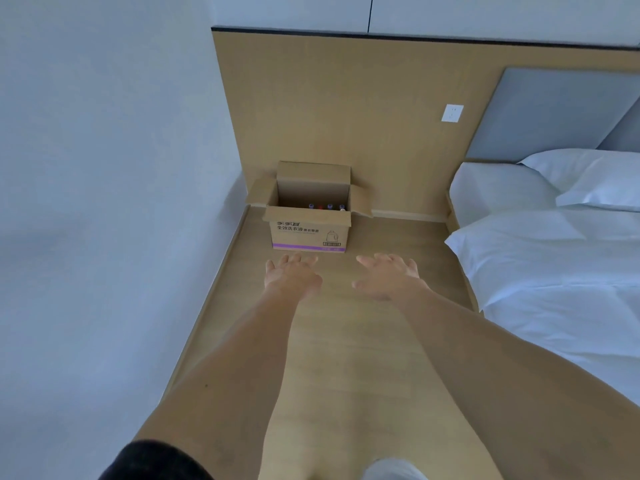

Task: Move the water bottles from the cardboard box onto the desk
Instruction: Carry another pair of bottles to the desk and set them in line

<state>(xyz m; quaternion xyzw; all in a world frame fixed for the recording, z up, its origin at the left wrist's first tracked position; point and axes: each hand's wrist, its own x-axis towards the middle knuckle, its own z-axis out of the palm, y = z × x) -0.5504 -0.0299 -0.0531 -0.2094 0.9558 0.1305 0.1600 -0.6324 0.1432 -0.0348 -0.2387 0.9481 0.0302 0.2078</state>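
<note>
An open cardboard box [308,233] with purple print stands on the wooden floor against the wood wall panel, its flaps folded outward. Inside it, the caps of several water bottles [327,206] show in a row above the front wall; their bodies are hidden. My left hand [291,275] is stretched out toward the box, fingers spread and holding nothing, a short way in front of its front face. Beside it, my right hand [389,275] is also stretched forward with spread fingers and holds nothing. No desk is in view.
A bed [554,258] with white sheets and pillows fills the right side. A white wall [104,168] runs along the left. The wood floor strip [346,358] lies between them. A wall socket [452,112] sits on the wood panel behind the box.
</note>
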